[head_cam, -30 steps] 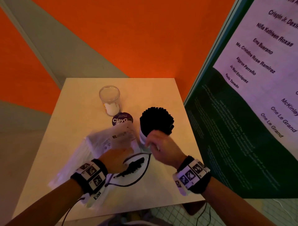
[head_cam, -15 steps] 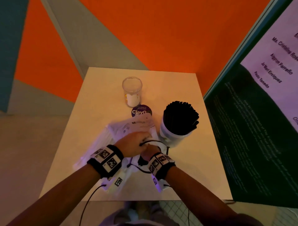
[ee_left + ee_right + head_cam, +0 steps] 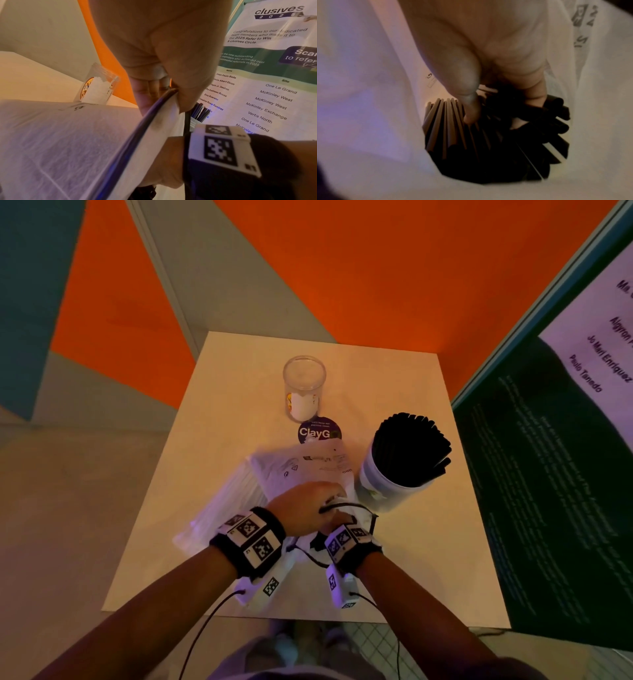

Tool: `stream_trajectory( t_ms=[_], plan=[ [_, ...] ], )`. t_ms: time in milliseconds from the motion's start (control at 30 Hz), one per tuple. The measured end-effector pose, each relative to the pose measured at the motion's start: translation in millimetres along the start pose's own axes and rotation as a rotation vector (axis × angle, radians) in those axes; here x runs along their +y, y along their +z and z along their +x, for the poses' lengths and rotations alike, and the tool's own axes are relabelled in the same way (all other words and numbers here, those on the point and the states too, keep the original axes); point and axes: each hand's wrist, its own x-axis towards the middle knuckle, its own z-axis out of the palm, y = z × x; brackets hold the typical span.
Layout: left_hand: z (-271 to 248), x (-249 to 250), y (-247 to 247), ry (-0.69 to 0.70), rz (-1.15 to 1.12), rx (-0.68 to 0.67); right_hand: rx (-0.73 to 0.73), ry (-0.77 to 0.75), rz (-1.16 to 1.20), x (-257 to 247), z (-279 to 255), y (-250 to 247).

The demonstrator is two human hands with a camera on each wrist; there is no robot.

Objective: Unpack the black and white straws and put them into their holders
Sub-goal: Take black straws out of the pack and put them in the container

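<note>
- Black straws [image 3: 411,448] fill the white cup [image 3: 376,481], right of centre; more remain inside the bag [image 3: 301,470].
- Right hand [image 3: 479,70] grips those; left hand [image 3: 305,505] pinches the bag's edge.
- Glass [image 3: 304,386], upper centre, holds no straws yet.

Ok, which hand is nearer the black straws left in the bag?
Right. The right hand is inside the bag, its fingers closing on the straws. The left hand stays outside, pinching the bag's edge open.
</note>
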Motion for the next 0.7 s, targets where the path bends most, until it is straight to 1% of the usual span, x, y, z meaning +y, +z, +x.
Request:
stream_trajectory(
  t_ms=[67,100,133,167,200,233,267,300,333,367,433,500,533,567,633,700],
  plan=[
    [0.8,1.1,-0.6,0.007,0.004,-0.01,0.006,0.031,0.027,-3.2,8.2,3.4],
    [1.6,1.7,-0.8,0.01,0.01,-0.015,-0.004,0.001,0.108,-2.2,14.9,8.4],
    [2.6,2.6,-0.7,0.01,0.017,-0.02,-0.015,-0.078,0.119,-0.8,19.4,9.3],
    [4.1,3.4,-0.6,0.011,0.024,-0.023,0.024,-0.164,0.098,4.9,31.4,12.8],
    [5.5,3.8,-0.6,0.013,0.029,-0.026,0.048,-0.243,0.152,15.5,41.1,21.0],
    [7.0,4.0,-0.2,0.016,0.033,-0.027,0.089,-0.294,0.325,22.3,49.7,27.7],
    [8.6,4.2,0.3,0.02,0.035,-0.026,0.115,-0.295,0.64,20.9,44.9,37.6],
    [9.9,4.4,0.9,0.025,0.039,-0.024,0.135,-0.406,1.058,20.3,51.9,45.0],
    [11.2,4.7,1.6,0.03,0.045,-0.022,0.053,-0.593,1.25,33.4,54.1,53.3],
    [12.5,4.7,2.7,0.035,0.056,-0.018,0.053,-0.693,1.308,42.8,58.1,62.9],
    [14.6,3.7,5.5,0.043,0.092,-0.009,0.039,-0.746,1.339,54.9,68.5,81.3],
    [16.8,1.8,9.3,0.05,0.145,-0.01,-0.097,-0.755,1.345,63.9,76.2,95.7],
    [18.4,0.9,11.6,0.046,0.169,-0.015,-0.142,-0.771,1.281,73.5,79.1,105.2],
    [19.7,0.3,14.5,0.038,0.184,-0.021,-0.149,-0.778,1.185,87.0,83.2,114.3],
    [22.5,1.4,20.6,0.027,0.214,-0.02,-0.112,-0.801,1.005,121.5,89.1,132.9],
    [23.9,6.1,27.9,0.086,0.273,0.017,-0.083,-0.812,0.894,157.9,90.6,150.7]
  ],
)
